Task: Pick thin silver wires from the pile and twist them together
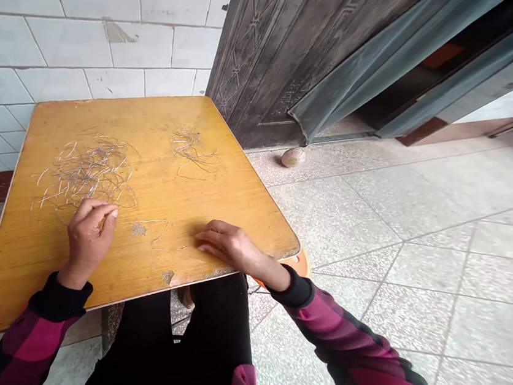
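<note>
A tangled heap of thin silvery wires (91, 171) lies on the left of the yellow wooden tabletop (202, 205). To its right is a smaller bunch of wires (190, 147). My left hand (89, 233) is just in front of the big heap, thumb and fingertips pinched together; what they hold, if anything, is too small to make out. Near the table's front edge, my right hand (227, 242) has its fingers closed at the end of a single bent wire (162, 233). That wire zigzags across the tabletop between the two hands.
The table stands against a white tiled wall (67, 41). At right are a dark carved door (264, 62) and a grey-green curtain (362, 63). A worn ball (293, 157) lies on the speckled floor (356, 218). An orange stool edge (300, 264) shows beneath the table corner.
</note>
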A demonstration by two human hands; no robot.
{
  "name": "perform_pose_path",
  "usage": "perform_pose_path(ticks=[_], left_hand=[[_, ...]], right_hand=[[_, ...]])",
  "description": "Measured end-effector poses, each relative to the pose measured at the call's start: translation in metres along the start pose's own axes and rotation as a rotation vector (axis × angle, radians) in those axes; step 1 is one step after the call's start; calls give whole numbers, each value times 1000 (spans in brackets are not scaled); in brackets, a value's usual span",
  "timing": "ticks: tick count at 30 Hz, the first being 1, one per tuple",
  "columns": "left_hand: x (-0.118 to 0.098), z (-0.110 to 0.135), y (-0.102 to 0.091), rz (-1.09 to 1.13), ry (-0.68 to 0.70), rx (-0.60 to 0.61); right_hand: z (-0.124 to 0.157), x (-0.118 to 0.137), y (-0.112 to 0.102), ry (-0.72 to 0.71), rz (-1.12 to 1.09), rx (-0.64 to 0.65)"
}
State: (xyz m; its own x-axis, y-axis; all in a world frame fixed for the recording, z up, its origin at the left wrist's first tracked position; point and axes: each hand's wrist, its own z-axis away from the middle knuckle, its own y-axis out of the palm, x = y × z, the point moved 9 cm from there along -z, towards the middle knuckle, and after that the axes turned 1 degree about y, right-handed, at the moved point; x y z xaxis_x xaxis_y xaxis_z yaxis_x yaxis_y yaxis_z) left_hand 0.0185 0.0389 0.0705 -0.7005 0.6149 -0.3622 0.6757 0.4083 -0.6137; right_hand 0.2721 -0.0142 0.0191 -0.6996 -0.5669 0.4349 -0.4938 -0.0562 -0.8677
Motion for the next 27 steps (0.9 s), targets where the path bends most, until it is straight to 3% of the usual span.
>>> perform_pose_path(ticks=[8,12,20,25,27], left_hand=[[35,-4,-26,24,-181,-167],[43,-3,-27,29,-220,-178],[55,4,6,-43,-224,50],[47,9,22,-154,-142,152],[44,10,26,-190,-113,192]], right_hand=[[-20,39,26,-301,484,89],[-27,37,30,-332,612,105],[-72,-17,22,-127,689,228],[-115,-64,3,9,693,224],[-131,-77,-9,61,689,158]])
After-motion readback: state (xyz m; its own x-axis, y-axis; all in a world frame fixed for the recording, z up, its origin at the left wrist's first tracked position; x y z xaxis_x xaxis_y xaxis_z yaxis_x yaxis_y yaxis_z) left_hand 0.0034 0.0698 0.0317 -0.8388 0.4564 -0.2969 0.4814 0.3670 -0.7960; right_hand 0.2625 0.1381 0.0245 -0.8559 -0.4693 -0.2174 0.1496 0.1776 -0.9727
